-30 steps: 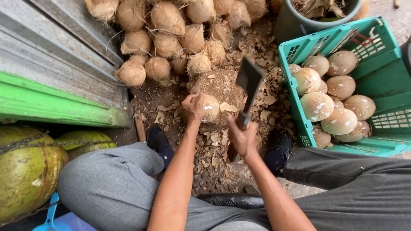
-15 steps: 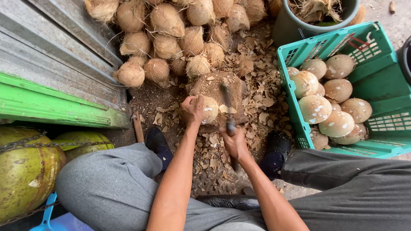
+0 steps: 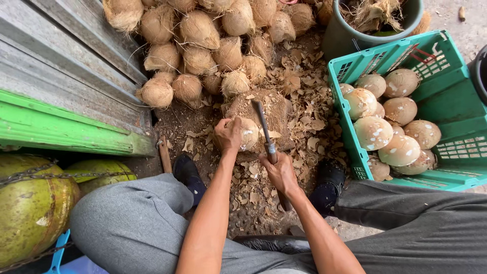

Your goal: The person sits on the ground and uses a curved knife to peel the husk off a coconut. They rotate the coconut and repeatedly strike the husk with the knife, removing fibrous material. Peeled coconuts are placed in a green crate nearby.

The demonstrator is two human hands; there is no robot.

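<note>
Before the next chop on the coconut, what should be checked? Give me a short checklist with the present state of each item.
1. Left hand holds the coconut on the chopping block: ok.
2. Right hand has a closed grip on the cleaver handle: ok.
3. Left fingers clear of the blade: not ok, the blade lies right beside the coconut and hand.
4. Feet away from the block: ok, the left shoe and right shoe sit to its sides.
5. Room in the green crate for another peeled coconut: ok.
6. Blade sharpness: cannot tell.
</note>
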